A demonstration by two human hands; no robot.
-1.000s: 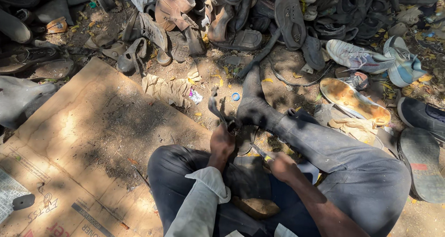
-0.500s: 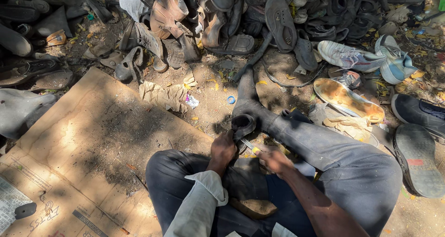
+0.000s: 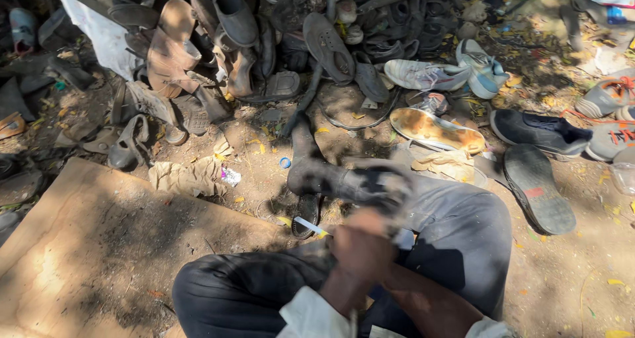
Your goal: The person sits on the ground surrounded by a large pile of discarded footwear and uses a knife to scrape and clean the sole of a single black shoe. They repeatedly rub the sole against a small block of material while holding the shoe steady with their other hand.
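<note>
Fingers of left hand (image 3: 360, 249) curled, blurred black sole (image 3: 380, 186)

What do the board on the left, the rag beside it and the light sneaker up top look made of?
Board: looks like cardboard or thin fibreboard, matt tan, flat with a straight edge; which of the two is unclear. Rag: soft cloth or paper, beige, crumpled into folds. Sneaker: apparently fabric or synthetic upper, dull grey-white, with laces and a pale rubbery sole.

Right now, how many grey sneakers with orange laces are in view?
2, both at the right edge: upper sneaker, lower sneaker just below; the shoe pile may hide more.
</note>
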